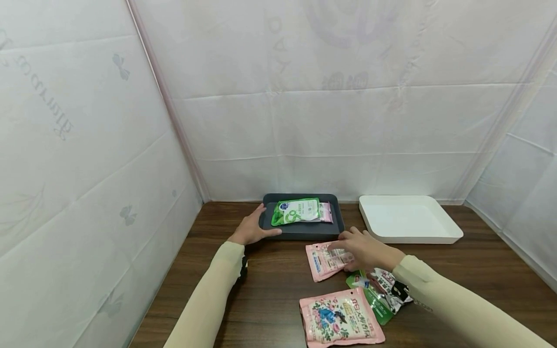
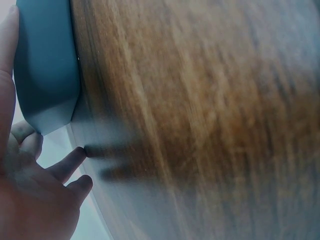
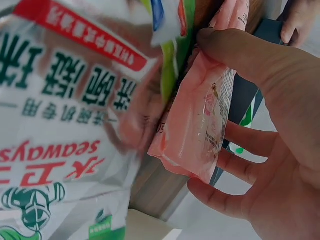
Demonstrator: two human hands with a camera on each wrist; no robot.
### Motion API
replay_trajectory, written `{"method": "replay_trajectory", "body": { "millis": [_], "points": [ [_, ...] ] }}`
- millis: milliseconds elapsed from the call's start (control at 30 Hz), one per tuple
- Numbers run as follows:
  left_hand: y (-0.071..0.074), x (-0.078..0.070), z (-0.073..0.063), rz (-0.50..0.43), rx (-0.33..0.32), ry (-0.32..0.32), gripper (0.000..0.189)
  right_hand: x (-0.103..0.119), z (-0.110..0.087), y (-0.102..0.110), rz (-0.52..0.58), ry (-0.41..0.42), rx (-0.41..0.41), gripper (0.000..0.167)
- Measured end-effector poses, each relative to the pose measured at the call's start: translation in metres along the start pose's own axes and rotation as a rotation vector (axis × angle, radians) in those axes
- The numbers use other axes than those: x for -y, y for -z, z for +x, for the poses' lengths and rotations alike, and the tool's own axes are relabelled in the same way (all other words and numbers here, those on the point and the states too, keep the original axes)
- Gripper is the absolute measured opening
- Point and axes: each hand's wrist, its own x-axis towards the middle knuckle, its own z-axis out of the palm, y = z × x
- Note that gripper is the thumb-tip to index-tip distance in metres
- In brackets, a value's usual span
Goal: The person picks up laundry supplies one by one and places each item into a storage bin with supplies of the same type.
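My left hand (image 1: 251, 228) touches the left end of the dark grey tray (image 1: 304, 237), fingers spread, thumb along its front rim. In the left wrist view, fingertips of the left hand (image 2: 42, 185) meet the tray's corner (image 2: 47, 65) and the wooden tabletop. A green-and-white pouch (image 1: 298, 211) lies in that tray on top of a pink pouch (image 1: 325, 212). With my right hand (image 1: 367, 249) I grip another pink pouch (image 1: 324, 258) in front of the tray; the right wrist view shows thumb and fingers on opposite edges of this pouch (image 3: 197, 115).
A larger pink pouch (image 1: 339, 319) lies near the front. Beneath my right forearm are a green pouch (image 1: 376, 302) and a white pouch with red and green print (image 3: 65, 125). At the back right sits a white tray (image 1: 409, 220). White cloth walls (image 1: 326, 135) surround the table.
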Motion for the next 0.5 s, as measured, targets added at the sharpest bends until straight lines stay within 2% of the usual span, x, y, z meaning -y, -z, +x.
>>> {"method": "replay_trajectory", "body": {
  "millis": [500],
  "points": [
    [0.0005, -0.0010, -0.0011, -0.001, 0.004, -0.003, 0.116, -0.0054, -0.0062, 0.0075, -0.002, 0.023, -0.044, 0.054]
  ]
}}
